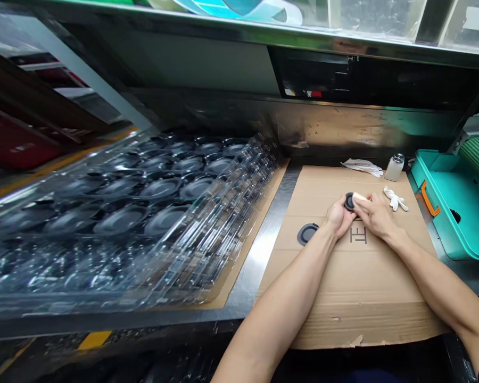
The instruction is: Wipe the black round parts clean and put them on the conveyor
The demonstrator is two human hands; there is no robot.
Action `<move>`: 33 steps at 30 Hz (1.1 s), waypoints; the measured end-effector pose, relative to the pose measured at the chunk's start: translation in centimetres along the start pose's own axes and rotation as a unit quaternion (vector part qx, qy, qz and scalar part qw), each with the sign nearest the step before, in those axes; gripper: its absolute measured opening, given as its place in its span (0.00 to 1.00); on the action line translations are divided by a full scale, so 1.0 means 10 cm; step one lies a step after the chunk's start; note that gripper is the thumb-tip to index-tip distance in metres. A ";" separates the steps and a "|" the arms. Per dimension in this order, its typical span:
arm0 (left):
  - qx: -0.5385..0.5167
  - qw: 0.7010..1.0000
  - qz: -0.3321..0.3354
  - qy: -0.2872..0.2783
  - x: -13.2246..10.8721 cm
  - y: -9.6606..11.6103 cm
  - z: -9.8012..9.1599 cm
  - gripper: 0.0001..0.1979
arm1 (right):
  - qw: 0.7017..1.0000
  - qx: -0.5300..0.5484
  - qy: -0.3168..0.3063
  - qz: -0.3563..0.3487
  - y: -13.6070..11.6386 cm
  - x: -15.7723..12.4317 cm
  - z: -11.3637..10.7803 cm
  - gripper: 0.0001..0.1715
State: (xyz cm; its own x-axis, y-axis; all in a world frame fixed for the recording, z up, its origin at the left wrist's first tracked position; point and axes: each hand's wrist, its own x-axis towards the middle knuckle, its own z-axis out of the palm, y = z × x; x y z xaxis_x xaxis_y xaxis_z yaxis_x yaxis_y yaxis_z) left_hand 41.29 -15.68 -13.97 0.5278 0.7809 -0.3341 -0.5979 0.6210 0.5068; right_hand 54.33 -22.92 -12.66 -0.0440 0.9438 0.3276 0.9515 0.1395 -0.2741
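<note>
My left hand (339,217) is closed round a small round black part (348,201), held just above the cardboard sheet (327,282). Pinched in my right hand (376,215) is a white cloth (358,199), which is pressed against the edge of that part. Another round black part (307,233), with a raised rim, lies on the cardboard to the left of my left wrist. A white glove (362,167), a crumpled white cloth strip (395,198) and a small bottle with a metal cap (394,167) are beyond my hands.
Stacked clear plastic trays (223,234) holding several round black parts (162,187) fill the left side of the metal table. At the right stands a turquoise bin (459,234) with an orange handle (430,199). A metal shelf edge (239,26) runs overhead.
</note>
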 end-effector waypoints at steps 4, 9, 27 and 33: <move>0.019 1.000 0.010 -0.008 0.01 0.00 0.00 0.18 | 1.000 0.005 0.001 -0.024 0.07 0.00 0.01 0.22; 0.043 0.999 0.031 -0.005 -0.01 -0.03 0.01 0.18 | 0.999 -0.014 0.017 -0.029 0.03 0.03 -0.02 0.21; 0.126 0.988 0.084 -0.033 0.01 -0.01 -0.06 0.18 | 0.997 -0.081 -0.012 0.004 0.25 -0.04 -0.13 0.17; 0.411 0.818 0.403 -0.013 -0.19 -0.12 -0.03 0.43 | 0.999 -0.022 -0.039 0.011 0.32 -0.08 0.03 0.15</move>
State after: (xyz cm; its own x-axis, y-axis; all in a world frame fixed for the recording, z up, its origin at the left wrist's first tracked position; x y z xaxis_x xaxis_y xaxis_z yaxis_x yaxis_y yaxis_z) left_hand 40.83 -17.89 -14.14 0.1813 0.9058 0.3829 -0.1552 -0.3581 0.9207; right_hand 57.31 -23.09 -14.10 -0.0452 0.9674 0.2492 0.9649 0.1069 -0.2399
